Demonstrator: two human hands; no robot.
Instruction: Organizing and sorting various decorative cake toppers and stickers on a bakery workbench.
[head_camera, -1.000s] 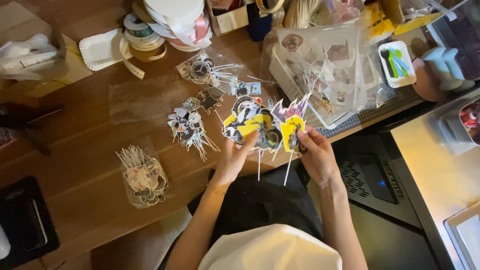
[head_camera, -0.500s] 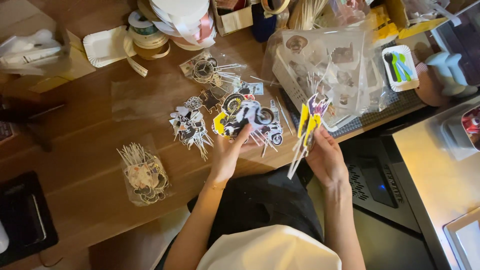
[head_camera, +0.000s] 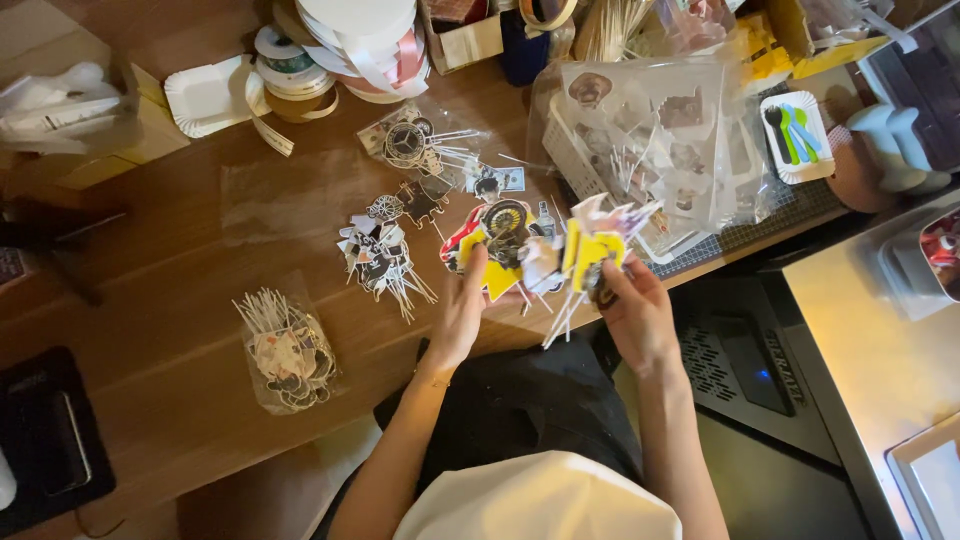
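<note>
Since a moment ago my right hand (head_camera: 635, 318) has lifted its yellow paper toppers (head_camera: 592, 255) higher at frame centre, fingers pinched on their sticks (tightly bunched); my left hand (head_camera: 462, 310) presses half-open on the topper pile (head_camera: 500, 240) on the desk (head_camera: 170, 300).

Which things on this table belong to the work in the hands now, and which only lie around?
In use:
- left hand on the paper toppers on sticks
- right hand holding a yellow topper bunch

Lying about:
- bagged toppers
- ribbon rolls
- paper plate
- small tray of plastic spoons
</note>
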